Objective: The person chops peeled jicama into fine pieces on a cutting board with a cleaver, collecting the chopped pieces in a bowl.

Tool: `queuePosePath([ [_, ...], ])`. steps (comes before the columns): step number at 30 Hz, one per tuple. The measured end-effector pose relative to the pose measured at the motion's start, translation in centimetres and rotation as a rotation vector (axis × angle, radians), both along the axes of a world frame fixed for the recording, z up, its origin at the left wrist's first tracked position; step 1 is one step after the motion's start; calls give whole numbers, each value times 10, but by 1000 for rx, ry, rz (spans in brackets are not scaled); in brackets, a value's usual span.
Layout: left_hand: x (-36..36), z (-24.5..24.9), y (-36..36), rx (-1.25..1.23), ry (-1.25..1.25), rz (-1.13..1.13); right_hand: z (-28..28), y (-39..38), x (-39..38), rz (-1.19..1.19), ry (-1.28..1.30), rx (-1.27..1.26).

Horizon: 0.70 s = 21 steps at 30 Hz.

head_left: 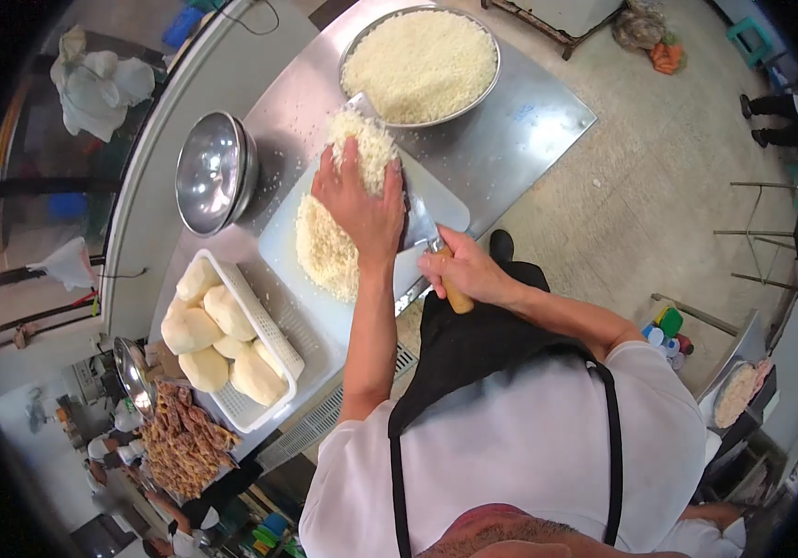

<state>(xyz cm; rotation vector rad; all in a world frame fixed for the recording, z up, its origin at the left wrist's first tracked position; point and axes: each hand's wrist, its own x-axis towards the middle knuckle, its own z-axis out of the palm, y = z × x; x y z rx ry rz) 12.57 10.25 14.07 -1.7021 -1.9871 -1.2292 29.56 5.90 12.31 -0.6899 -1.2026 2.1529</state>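
Observation:
My right hand point(468, 270) is closed around the wooden handle point(455, 290) of a broad-bladed cleaver point(424, 219). The blade slants up and left across a pale cutting board point(438, 197), partly hidden by my left hand and the food. My left hand point(362, 205) lies with fingers spread on a heap of finely chopped white vegetable point(362, 139) over the blade. Another chopped pile point(324, 251) sits on the board beside my left wrist. Just past the blade's tip stands a round metal bowl point(499, 70) filled with similar chopped pieces.
Stacked metal bowls point(208, 172) stand at the left of the steel table point(538, 121). A white plastic basket point(278, 349) holds several peeled pale root vegetables point(190, 330). Behind it lies a heap of browned food point(180, 437). Other people are at the lower left and far right.

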Motion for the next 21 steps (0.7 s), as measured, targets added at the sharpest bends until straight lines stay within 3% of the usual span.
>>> queuePosePath([
  [5,18,-10,105,10,31,-162,-18,75,6,-193,19,-44],
  [10,22,-35,200,-134,94,-120,-18,115,33,-236,9,-153],
  [16,6,-37,251,-218,348,-52,-30,62,104,-95,-27,-219],
  [19,-8,-38,287,-113,400,-377,-31,49,125,-112,-38,-262],
  [20,-13,-45,297,-119,399,-378,-32,46,130,-112,-38,-268],
  [21,-13,-46,304,-265,400,-412,-32,45,135,-120,-30,-274],
])
